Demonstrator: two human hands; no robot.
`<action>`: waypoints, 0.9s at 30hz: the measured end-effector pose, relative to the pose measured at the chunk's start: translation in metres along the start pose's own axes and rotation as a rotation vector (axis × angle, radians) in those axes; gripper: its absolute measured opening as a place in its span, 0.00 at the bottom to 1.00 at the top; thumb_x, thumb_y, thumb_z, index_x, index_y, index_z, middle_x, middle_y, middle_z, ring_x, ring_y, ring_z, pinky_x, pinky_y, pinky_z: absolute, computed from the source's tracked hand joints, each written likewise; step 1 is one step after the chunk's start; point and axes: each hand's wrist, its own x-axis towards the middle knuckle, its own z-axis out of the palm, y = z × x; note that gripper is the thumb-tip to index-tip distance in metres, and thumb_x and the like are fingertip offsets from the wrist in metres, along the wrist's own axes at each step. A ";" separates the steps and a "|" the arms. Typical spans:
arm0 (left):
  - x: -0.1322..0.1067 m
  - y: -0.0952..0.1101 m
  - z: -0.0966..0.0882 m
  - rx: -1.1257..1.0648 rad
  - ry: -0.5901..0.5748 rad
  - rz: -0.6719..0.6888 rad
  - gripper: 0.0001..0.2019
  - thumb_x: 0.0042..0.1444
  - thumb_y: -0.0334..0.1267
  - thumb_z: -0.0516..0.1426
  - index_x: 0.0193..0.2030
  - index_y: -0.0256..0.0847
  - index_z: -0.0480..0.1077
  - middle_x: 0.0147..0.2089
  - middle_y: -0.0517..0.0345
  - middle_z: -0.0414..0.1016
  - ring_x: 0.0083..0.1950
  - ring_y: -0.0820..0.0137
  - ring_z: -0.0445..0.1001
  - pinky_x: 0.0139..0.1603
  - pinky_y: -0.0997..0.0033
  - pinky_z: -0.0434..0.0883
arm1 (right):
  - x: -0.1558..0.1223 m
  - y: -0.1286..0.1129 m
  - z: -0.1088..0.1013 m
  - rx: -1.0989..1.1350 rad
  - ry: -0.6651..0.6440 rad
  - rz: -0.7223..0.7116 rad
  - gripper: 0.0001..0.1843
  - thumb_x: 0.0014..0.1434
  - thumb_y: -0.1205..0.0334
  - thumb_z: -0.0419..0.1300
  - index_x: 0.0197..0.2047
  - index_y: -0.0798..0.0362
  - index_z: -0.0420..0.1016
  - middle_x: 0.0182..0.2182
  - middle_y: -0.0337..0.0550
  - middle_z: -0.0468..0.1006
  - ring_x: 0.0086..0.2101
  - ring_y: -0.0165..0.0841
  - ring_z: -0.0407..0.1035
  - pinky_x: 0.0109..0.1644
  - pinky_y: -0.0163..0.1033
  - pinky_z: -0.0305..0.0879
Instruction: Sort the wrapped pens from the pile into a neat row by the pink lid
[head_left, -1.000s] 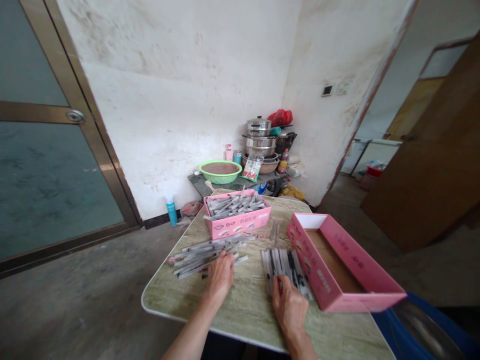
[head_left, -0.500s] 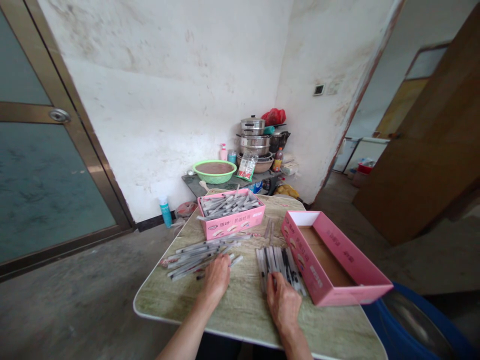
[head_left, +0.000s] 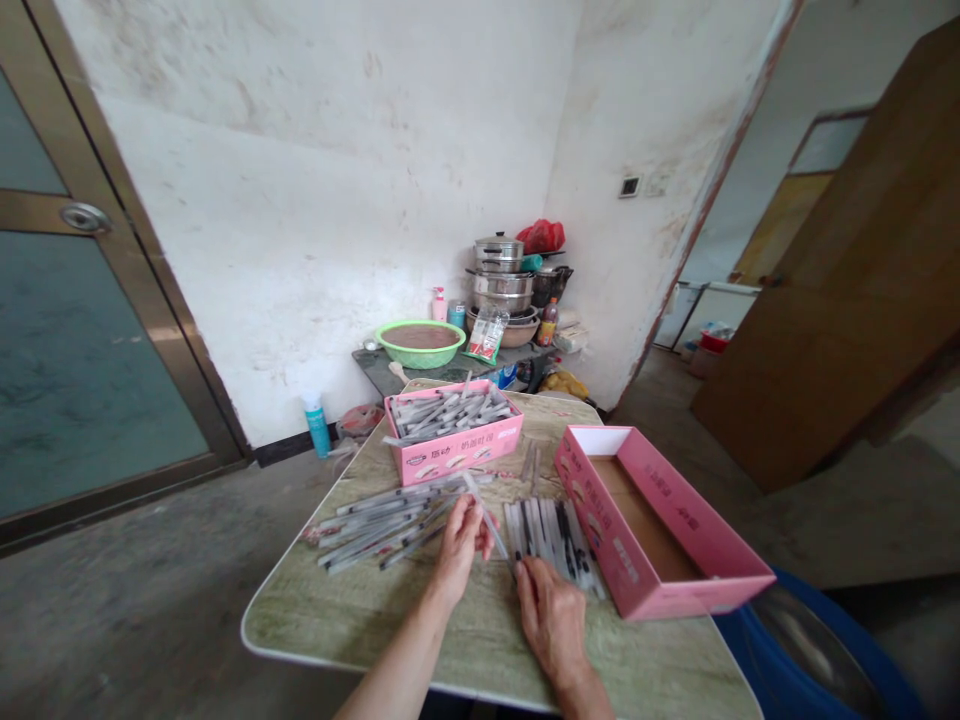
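Observation:
A translucent pen [head_left: 491, 525] slants between my two hands. My left hand [head_left: 459, 545] pinches it along its barrel, over the table. At the pen's lower end, the fingers of my right hand [head_left: 551, 605] are closed on its tip; their grip is partly hidden. Just beyond my right hand lies a row of pens [head_left: 551, 530], side by side, some with black parts. To the left of my left hand spreads a loose pile of pens [head_left: 375, 525]. Behind the pile stands a pink box [head_left: 457, 452] heaped with similar pens.
A second pink box [head_left: 675, 520], with only its brown bottom showing inside, stands on the right of the table [head_left: 322, 625]. Behind the table, a low stand [head_left: 367, 370] holds a green basin [head_left: 420, 355] and stacked pots [head_left: 501, 290]. A blue tub [head_left: 840, 650] is at the lower right.
My left hand has risen from beside the loose pile and moved right, now with a pen in it. My right hand has shifted slightly left, off the row, to the pen's end.

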 end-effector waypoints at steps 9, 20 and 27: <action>0.000 0.001 -0.002 -0.009 0.060 -0.013 0.18 0.56 0.54 0.55 0.39 0.41 0.60 0.28 0.62 0.70 0.20 0.78 0.65 0.16 0.81 0.62 | 0.002 -0.004 0.004 -0.156 -0.134 -0.066 0.19 0.68 0.60 0.45 0.28 0.52 0.68 0.23 0.39 0.72 0.24 0.28 0.68 0.29 0.32 0.52; 0.002 -0.008 -0.008 0.089 -0.033 -0.071 0.22 0.50 0.54 0.60 0.39 0.35 0.68 0.27 0.59 0.69 0.20 0.78 0.64 0.16 0.79 0.64 | 0.002 -0.002 0.005 -0.133 -0.066 -0.013 0.22 0.69 0.57 0.42 0.29 0.53 0.69 0.21 0.39 0.72 0.22 0.28 0.67 0.28 0.32 0.51; 0.000 -0.002 -0.006 0.119 -0.022 -0.079 0.21 0.50 0.53 0.60 0.38 0.35 0.67 0.25 0.61 0.69 0.19 0.78 0.64 0.16 0.79 0.65 | 0.000 0.007 -0.008 0.069 0.220 0.342 0.27 0.68 0.48 0.40 0.33 0.55 0.71 0.19 0.40 0.71 0.20 0.30 0.64 0.26 0.32 0.54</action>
